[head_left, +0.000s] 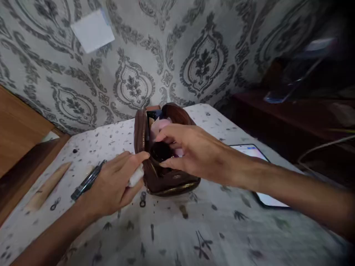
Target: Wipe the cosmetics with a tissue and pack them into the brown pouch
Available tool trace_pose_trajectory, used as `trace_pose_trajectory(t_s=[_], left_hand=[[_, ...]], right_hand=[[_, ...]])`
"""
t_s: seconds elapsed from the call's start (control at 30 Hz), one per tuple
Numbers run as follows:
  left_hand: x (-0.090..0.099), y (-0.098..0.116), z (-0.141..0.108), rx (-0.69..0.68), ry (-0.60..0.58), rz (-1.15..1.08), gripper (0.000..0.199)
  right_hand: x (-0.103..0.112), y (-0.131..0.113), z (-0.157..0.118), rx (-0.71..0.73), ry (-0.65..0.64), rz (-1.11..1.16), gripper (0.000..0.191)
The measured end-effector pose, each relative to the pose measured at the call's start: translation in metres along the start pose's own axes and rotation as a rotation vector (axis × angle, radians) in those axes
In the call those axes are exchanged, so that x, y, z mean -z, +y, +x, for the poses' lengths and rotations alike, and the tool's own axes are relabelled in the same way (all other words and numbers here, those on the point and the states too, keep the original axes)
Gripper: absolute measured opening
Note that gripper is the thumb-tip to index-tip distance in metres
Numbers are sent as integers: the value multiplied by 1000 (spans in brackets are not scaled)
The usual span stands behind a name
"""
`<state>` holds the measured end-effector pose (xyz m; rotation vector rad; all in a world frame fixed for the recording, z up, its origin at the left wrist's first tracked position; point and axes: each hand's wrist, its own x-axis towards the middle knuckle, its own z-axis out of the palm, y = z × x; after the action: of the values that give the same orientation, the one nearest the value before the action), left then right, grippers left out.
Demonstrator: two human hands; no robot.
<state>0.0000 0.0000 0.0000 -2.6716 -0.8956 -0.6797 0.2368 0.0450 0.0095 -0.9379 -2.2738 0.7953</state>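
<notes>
A brown zip-up pouch (173, 186) stands unzipped on the cloth, its gold zipper teeth showing along the rim. Inside it, the thumb and fingers of my right hand (191, 147) are closed around a round black object (161, 151), perhaps a jar or lid. Pink and pale items (159, 125) lie behind those fingers in the pouch. My left hand (113, 184) is at the pouch's left side, index fingertip touching its edge. Its fingers are curled around a small white object (136, 176), partly hidden.
Left of the pouch lie a dark translucent pen-like tube (88, 180) and a beige tube (48, 186). A lit phone (270, 197) rests under my right forearm. Patterned wall behind bears a white card (93, 31). Wooden furniture (22, 129) borders the left; a dark shelf (277, 122) borders the right.
</notes>
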Motion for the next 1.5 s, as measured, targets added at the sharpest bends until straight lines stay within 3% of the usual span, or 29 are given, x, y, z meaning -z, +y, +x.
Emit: trace_pose_trajectory(t_s=[0.13, 0.4, 0.53, 0.8, 1.13, 1.5], left_hand=[[-1, -4, -1, -38, 34, -50, 33], [-3, -10, -2, -78, 74, -116, 35], [-1, -9, -2, -54, 58, -113, 33], [0, -7, -4, -31, 39, -114, 35], [0, -8, -7, -16, 40, -115, 32], [2, -8, -9, 0, 15, -87, 34]], right_hand=[[5, -5, 9, 35, -106, -55, 29], [21, -7, 42, 215, -538, -90, 24], [28, -7, 53, 205, -681, -90, 31], [25, -3, 51, 268, -624, -225, 33], [26, -7, 77, 108, -760, -201, 41], [17, -3, 70, 307, -679, -204, 32]])
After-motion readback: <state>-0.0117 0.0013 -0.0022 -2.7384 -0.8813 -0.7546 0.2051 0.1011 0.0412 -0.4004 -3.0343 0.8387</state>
